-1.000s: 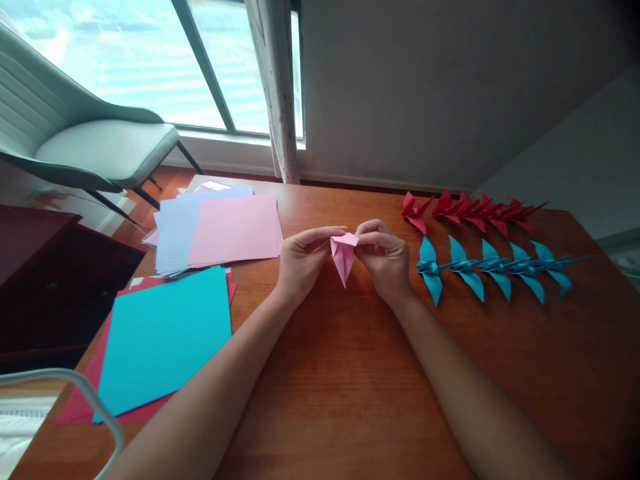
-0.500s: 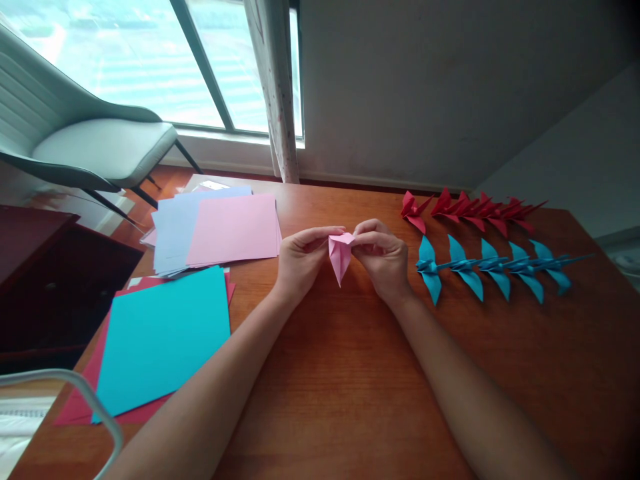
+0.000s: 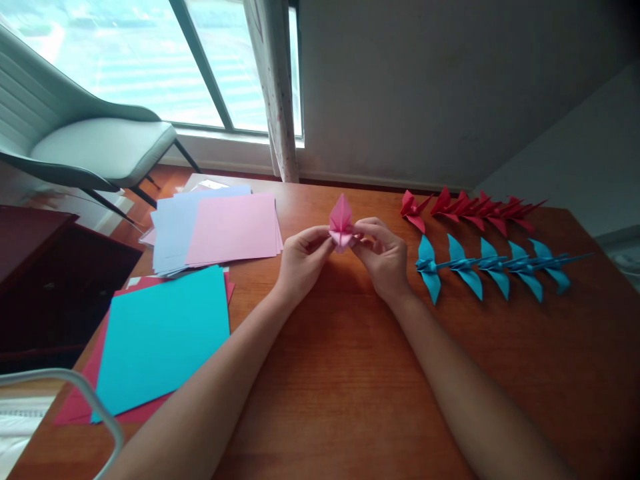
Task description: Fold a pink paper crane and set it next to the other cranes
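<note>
In view, the pink folded paper (image 3: 341, 215) points up (long axis near-vertical).

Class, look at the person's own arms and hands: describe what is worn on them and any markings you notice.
Both the left hand and right hand are ungloved, with no ring showing. The left forearm and right forearm are bare: no sleeve, watch or bracelet is in view, nor any clear marking.

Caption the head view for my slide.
Left hand and right hand hold pink origami at the table, with red cranes and blue cranes to the right.
</note>
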`<act>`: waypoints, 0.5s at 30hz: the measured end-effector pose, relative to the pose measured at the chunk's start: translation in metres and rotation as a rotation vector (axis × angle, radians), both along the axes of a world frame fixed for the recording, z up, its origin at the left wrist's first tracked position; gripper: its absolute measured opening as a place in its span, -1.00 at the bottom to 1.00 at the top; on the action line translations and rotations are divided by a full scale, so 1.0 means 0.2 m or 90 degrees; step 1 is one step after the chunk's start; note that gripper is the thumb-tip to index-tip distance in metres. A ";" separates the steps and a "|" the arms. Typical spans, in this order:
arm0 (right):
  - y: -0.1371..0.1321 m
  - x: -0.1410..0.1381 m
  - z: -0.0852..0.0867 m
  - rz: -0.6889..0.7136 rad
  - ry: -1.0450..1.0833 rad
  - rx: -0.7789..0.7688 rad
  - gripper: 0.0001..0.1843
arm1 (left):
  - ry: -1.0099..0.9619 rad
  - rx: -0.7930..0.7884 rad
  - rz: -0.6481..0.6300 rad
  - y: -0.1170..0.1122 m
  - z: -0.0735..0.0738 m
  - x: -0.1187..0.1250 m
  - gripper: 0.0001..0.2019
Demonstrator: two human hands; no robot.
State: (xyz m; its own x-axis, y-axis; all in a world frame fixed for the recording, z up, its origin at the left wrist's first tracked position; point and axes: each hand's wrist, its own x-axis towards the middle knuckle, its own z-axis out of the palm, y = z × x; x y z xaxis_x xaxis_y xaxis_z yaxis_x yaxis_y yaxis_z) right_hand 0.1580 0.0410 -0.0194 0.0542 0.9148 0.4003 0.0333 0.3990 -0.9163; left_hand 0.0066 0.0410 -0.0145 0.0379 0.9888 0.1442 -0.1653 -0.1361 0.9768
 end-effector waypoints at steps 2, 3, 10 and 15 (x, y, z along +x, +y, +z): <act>-0.01 0.00 0.00 -0.007 0.002 -0.017 -0.80 | -0.005 -0.013 -0.013 0.00 0.00 0.00 -0.74; -0.01 0.00 0.00 -0.014 -0.007 -0.024 -0.80 | -0.012 -0.026 -0.019 0.00 0.01 0.01 -0.72; -0.03 0.00 0.03 -0.016 -0.112 0.052 -0.88 | -0.098 -0.096 -0.047 -0.01 0.02 0.00 -0.69; -0.05 -0.02 0.03 -0.056 -0.215 0.138 -0.83 | -0.149 -0.114 -0.086 0.00 0.02 -0.02 -0.72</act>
